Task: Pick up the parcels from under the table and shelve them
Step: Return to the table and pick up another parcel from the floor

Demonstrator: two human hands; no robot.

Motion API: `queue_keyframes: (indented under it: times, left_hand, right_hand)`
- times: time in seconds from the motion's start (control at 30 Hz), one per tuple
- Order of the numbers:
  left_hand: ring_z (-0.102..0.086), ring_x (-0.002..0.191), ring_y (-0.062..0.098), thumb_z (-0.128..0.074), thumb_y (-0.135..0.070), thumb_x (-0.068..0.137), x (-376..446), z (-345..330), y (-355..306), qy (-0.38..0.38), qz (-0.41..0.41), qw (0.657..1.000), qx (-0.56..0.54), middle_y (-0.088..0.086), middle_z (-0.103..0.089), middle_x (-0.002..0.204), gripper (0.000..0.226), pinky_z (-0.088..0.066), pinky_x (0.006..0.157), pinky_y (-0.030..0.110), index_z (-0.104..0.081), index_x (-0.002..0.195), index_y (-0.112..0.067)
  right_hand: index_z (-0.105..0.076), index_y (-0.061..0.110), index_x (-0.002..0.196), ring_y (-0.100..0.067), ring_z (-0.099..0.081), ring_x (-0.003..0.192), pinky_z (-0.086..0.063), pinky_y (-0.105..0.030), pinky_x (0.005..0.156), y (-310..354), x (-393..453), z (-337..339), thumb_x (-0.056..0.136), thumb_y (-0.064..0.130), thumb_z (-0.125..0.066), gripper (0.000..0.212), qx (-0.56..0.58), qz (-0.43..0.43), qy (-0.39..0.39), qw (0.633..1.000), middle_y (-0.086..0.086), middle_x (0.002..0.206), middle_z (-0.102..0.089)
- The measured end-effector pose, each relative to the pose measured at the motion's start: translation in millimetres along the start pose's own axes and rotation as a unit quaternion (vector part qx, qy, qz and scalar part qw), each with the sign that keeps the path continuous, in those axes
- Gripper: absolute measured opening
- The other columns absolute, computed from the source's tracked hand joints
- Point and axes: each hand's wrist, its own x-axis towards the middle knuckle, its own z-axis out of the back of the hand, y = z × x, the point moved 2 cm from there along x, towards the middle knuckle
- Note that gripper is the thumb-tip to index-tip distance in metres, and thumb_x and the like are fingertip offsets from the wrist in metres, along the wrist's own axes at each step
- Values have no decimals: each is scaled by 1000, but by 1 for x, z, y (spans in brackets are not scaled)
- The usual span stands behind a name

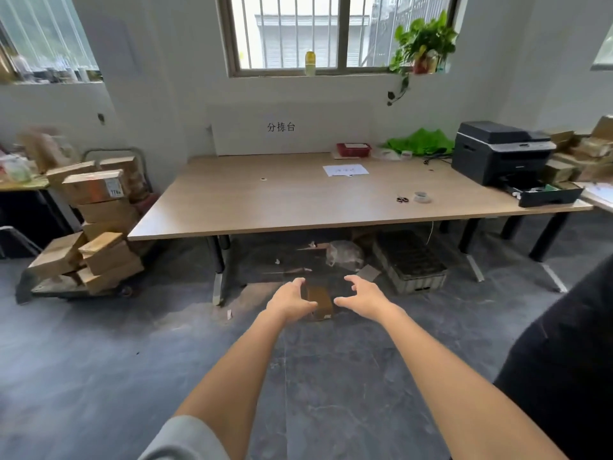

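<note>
Both arms reach forward and down toward the floor at the near edge of the counter point(298, 200). The left hand point(290, 298) and the right hand point(363, 295) are spread, fingers curled, one on either side of a small brown parcel point(320, 302) on the floor; whether they touch it cannot be told, and neither is clamped on it. Farther under the counter lie a clear plastic-wrapped bundle point(345, 255) and a dark crate point(409, 262). On the white board point(292, 129) at the counter's far edge the writing reads "分拣台". A sheet of paper point(345, 170) on the counter carries writing too faint to read. A black printer point(501, 154) stands at the right end. At left, cardboard boxes point(99, 207) are stacked on a trolley; one label's print is unreadable.
</note>
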Motion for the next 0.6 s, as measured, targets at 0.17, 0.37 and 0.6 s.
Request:
queue_keyframes:
  times: [0.17,0.37,0.6]
  left_hand:
    - [-46,131,26,-63,-31,83,86,15,-7,-21,21,999,-14,10,-44,147,73,-41,105,35,-31,147,-17]
    - [-48,130,27,-63,-30,83,183,21,3,-7,49,999,-20,10,-44,147,74,-41,105,37,-30,147,-17]
    - [-40,137,27,-61,-31,85,313,21,25,42,49,997,-31,7,-36,153,74,-39,108,38,-26,149,-18]
  right_hand:
    - [-29,27,145,-30,-46,130,-41,-47,107,-5,96,27,81,42,-64,75,1,-2,8,1000,-8,149,-40]
    - [-17,25,150,-30,-38,137,-39,-43,108,-8,193,35,85,37,-62,80,-67,-7,37,997,-7,154,-32]
    - [-18,24,150,-31,-41,135,-40,-44,107,-4,317,40,85,37,-62,79,-68,-41,57,995,-8,152,-35]
